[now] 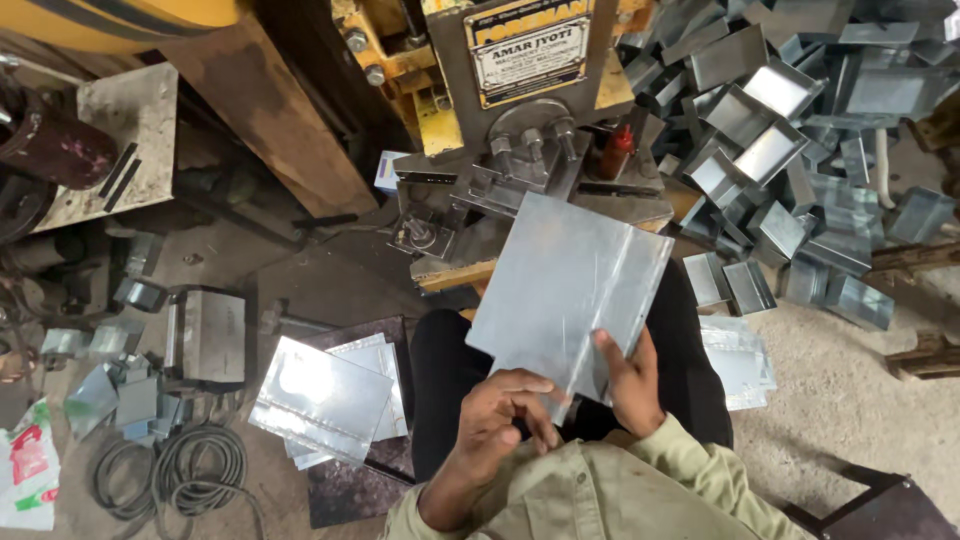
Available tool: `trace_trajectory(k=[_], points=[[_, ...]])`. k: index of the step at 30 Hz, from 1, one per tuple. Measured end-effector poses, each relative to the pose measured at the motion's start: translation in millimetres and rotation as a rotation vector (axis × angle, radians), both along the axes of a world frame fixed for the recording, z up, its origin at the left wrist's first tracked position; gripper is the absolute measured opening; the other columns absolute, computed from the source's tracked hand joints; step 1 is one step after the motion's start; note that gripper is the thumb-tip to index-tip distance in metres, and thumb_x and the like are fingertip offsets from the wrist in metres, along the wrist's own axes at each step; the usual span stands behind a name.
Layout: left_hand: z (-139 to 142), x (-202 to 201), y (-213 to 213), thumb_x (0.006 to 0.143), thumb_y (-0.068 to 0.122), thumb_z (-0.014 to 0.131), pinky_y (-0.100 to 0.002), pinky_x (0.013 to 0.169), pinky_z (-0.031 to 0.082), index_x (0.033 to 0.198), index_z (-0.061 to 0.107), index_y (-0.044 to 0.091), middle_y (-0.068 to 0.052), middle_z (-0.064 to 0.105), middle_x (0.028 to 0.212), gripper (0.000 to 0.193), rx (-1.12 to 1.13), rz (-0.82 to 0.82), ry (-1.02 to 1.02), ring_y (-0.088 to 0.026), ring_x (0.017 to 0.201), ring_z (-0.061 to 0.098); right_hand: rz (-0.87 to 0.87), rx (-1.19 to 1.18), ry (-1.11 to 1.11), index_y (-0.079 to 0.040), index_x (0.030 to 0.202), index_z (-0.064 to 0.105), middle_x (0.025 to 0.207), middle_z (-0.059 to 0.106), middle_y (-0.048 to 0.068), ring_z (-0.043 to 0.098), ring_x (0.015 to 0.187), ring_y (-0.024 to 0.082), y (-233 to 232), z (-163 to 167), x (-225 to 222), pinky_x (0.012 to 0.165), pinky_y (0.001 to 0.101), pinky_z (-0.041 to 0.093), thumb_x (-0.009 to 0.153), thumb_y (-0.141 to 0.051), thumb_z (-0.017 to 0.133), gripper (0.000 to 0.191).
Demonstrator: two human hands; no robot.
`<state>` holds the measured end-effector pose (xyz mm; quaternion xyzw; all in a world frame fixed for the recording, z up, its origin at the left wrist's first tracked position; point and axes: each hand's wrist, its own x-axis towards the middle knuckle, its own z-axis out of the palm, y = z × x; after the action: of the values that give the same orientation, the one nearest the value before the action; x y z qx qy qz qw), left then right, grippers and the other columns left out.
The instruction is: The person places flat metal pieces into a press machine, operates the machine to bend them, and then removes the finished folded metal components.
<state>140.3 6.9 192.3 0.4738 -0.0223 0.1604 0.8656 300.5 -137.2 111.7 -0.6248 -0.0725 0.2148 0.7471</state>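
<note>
At far left on the floor, a white bag [28,468] with red and green print lies crumpled beside a coiled cable [175,470]; I read it as discarded packaging, out of the work path. Just right of it a stack of flat blanks [322,398] rests on a dark plate [352,480], within easy reach of my left hand, which I judge is why it sits there.

Left hand [497,412]: fingers curled, pinching the near edge of the sheet [565,285]. Right hand [628,375]: thumb on top and fingers beneath, gripping the same edge near the fold line. The sheet is a flat grey rectangle with one raised crease along its right side. I hold it tilted above my lap, far edge pointing toward the press [520,130]; the two-hand grip keeps thin metal from flexing and keeps my fingers back from the tooling.

On the press front sits a rectangular plate [528,50], yellow band above a white panel with dark lettering, fixed at eye height. A small red bottle [617,152] stands upright just right of the tooling, close for use.

At upper right, formed trays [780,110] lie heaped loosely, open sides every way, apparently tossed clear. More flat pieces [738,362] lie beside my right knee.
</note>
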Motion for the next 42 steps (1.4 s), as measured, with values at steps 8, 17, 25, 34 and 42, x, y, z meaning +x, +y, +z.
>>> trace_trajectory(k=[8,17,25,34,42], points=[[42,47,31,0.074,0.036,0.076,-0.061,0.108,0.036,0.142,0.055,0.012,-0.02,0.058,0.141,0.075,1.711,0.417,0.206,-0.039,0.132,0.054,-0.037,0.262,0.22,-0.003,0.138,0.054,0.118,0.067,0.009,0.063,0.104,0.021,69,22,61,0.091,0.0351,0.051,0.095,-0.017,0.064,0.046],[-11,88,47,0.092,0.006,0.059,-0.053,0.119,0.038,0.141,0.063,0.019,-0.014,0.058,0.144,0.051,1.872,0.765,0.109,-0.031,0.134,0.057,-0.012,0.301,0.234,-0.001,0.143,0.051,0.13,0.063,0.01,0.06,0.116,0.021,72,13,67,0.1,0.0353,0.049,0.103,-0.033,0.059,0.052],[-17,34,36,0.092,0.01,0.059,-0.047,0.113,0.046,0.134,0.069,0.021,-0.009,0.065,0.139,0.045,1.763,0.748,0.055,-0.034,0.13,0.061,0.168,0.418,0.457,-0.002,0.147,0.047,0.142,0.059,0.015,0.06,0.126,0.029,25,-4,71,0.108,0.0449,0.046,0.1,-0.052,0.045,0.068],[-165,-1,-10,0.09,0.02,0.072,-0.043,0.094,0.052,0.136,0.054,-0.004,-0.016,0.068,0.122,0.055,-0.501,0.426,0.673,-0.029,0.111,0.065,0.297,0.01,0.071,0.003,0.145,0.052,0.127,0.066,0.017,0.063,0.112,0.023,-11,-41,-4,0.094,0.0374,0.052,0.098,-0.016,0.068,0.053],[-129,84,16,0.087,0.018,0.078,-0.035,0.1,0.048,0.136,0.057,-0.004,-0.008,0.067,0.127,0.058,-0.2,0.496,0.489,-0.021,0.116,0.063,0.039,0.29,0.23,0.0,0.141,0.049,0.132,0.062,0.01,0.061,0.118,0.02,57,13,62,0.102,0.035,0.048,0.101,-0.019,0.058,0.045]])
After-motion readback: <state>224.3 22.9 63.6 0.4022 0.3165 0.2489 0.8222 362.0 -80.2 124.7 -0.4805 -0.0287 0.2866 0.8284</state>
